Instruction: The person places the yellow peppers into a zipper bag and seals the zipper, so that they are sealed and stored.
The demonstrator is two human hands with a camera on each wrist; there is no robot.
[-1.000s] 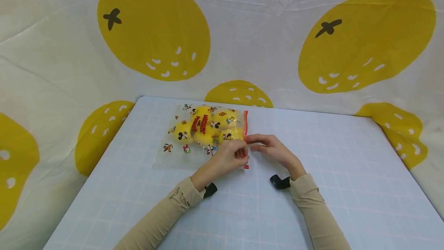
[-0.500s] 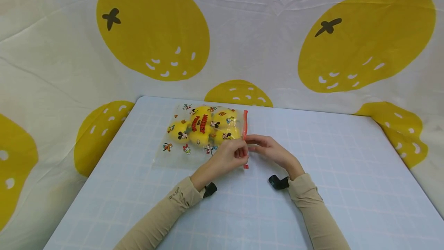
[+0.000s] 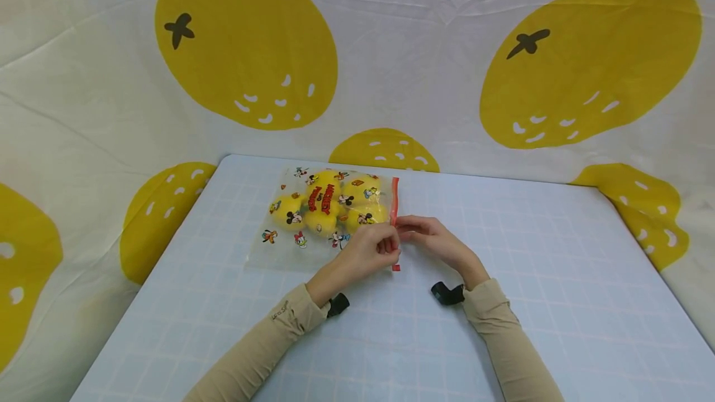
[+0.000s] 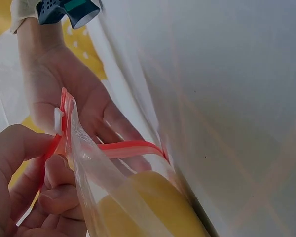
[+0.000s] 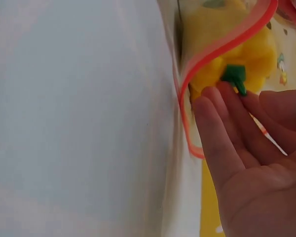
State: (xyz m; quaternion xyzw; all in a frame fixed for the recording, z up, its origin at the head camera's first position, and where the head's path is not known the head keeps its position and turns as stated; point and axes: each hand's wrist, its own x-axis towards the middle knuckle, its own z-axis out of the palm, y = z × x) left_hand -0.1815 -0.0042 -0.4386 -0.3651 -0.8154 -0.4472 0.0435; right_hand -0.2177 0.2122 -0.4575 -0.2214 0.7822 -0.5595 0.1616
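Observation:
A clear printed zip bag [image 3: 313, 253] lies on the table with several yellow objects inside; its red-edged mouth faces right. The left hand [image 3: 371, 250] pinches the red edge near its front end, close to a white slider [image 4: 58, 121] in the left wrist view. At the mouth, the right hand [image 3: 441, 244] has its fingers extended, their tips at the opening. In the right wrist view the red rim [image 5: 227, 47] gapes around a yellow object [image 5: 261, 54] with a green stem [image 5: 234, 74], near the fingertips of the right hand [image 5: 261, 182].
The light blue checked table [image 3: 558, 265] extends on both sides of the bag. A white cloth [image 3: 408, 79] with large yellow fruit prints hangs behind it. Black wrist cameras [image 3: 448, 293] sit at both cuffs.
The yellow objects in the bag have settled slightly and show more distinctly than a second ago. The right forearm has shifted a little to the left; the left hand holds its place.

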